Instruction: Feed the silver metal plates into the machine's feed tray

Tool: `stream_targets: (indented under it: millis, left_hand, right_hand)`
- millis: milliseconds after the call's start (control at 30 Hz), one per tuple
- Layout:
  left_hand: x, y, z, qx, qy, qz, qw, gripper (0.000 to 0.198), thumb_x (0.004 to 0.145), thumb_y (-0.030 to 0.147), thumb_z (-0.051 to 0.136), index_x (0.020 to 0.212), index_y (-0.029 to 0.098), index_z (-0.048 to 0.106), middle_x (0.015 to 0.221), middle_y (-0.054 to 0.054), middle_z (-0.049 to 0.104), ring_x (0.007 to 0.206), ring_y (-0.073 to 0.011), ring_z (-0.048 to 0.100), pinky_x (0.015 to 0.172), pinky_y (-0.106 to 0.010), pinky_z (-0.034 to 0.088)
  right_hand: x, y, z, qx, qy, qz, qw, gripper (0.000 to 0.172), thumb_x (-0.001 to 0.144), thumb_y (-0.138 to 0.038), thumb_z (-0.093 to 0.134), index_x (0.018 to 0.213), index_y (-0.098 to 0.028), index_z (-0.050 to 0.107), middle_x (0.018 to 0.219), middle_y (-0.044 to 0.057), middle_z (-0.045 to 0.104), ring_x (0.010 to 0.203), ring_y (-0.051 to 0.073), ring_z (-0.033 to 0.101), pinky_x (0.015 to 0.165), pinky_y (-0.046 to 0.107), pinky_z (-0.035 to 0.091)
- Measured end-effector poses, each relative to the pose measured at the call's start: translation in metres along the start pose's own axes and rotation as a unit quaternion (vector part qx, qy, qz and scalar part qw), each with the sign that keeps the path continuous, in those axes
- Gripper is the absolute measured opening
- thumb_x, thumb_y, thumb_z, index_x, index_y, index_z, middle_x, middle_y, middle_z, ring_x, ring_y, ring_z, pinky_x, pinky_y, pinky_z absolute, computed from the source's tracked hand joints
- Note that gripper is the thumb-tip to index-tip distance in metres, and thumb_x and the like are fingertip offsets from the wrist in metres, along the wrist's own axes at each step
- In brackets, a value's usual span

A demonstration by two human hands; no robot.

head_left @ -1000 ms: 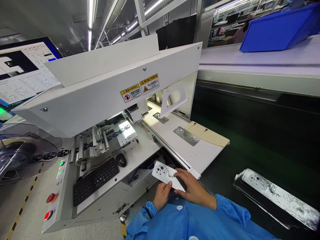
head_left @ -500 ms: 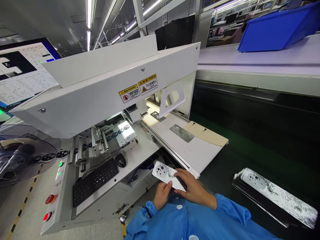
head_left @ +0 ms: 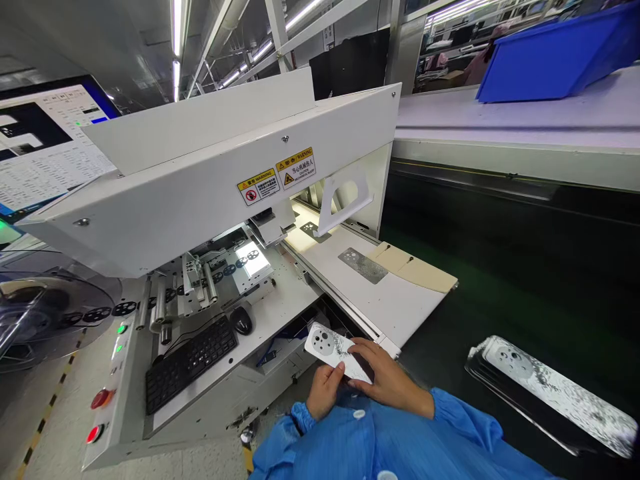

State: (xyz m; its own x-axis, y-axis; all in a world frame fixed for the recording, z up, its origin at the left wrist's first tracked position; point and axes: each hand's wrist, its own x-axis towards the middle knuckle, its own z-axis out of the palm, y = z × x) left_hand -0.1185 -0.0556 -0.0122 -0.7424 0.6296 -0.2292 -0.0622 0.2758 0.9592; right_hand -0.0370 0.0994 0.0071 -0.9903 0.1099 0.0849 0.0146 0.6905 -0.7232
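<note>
Close to my body, both hands grip a white phone back panel (head_left: pixel 334 348) with a round camera area of several holes and a speckled dark pattern. My left hand (head_left: pixel 324 390) pinches its near long edge, thumb on top. My right hand (head_left: pixel 383 370) wraps round its right end, hiding part of it. Ahead, a similar greyish panel (head_left: pixel 363 265) lies flat on the machine's white conveyor (head_left: pixel 380 308) beside a beige guide plate (head_left: pixel 415 268). Another panel (head_left: pixel 315 231) lies further in, under the light.
A stack of speckled panels (head_left: pixel 555 390) on a black tray rests at right on the dark belt (head_left: pixel 500 267). The white machine (head_left: pixel 215 193) fills the left, with a keyboard (head_left: pixel 193 363) and mouse (head_left: pixel 241 321) on its ledge. A blue bin (head_left: pixel 555 63) stands on the shelf.
</note>
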Motion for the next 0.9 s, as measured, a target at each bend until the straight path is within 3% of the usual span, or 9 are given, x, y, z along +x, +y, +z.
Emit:
stream_targets:
  millis: [300, 900]
  left_hand:
    - [-0.0011, -0.0009, -0.0015, -0.014, -0.013, 0.012, 1.0, 0.065, 0.069, 0.076, 0.043, 0.055, 0.014, 0.056, 0.056, -0.005, 0.058, 0.057, -0.0161, 0.051, 0.061, -0.03, 0.04]
    - [-0.0007, -0.0056, -0.0024, -0.029, -0.009, 0.011, 0.999, 0.065, 0.07, 0.075, 0.045, 0.055, 0.013, 0.057, 0.055, -0.005, 0.058, 0.056, -0.0147, 0.049, 0.059, -0.029, 0.039]
  right_hand:
    - [0.0008, -0.0025, 0.0005, 0.005, -0.002, 0.007, 1.0, 0.055, 0.068, -0.038, 0.071, 0.117, -0.018, 0.055, 0.13, 0.016, 0.052, 0.121, 0.031, 0.048, 0.1, 0.046, 0.039]
    - [0.0015, -0.0069, -0.0007, 0.012, -0.02, 0.024, 0.999, 0.057, 0.07, -0.042, 0.07, 0.119, -0.018, 0.054, 0.132, 0.016, 0.05, 0.123, 0.031, 0.046, 0.102, 0.048, 0.038]
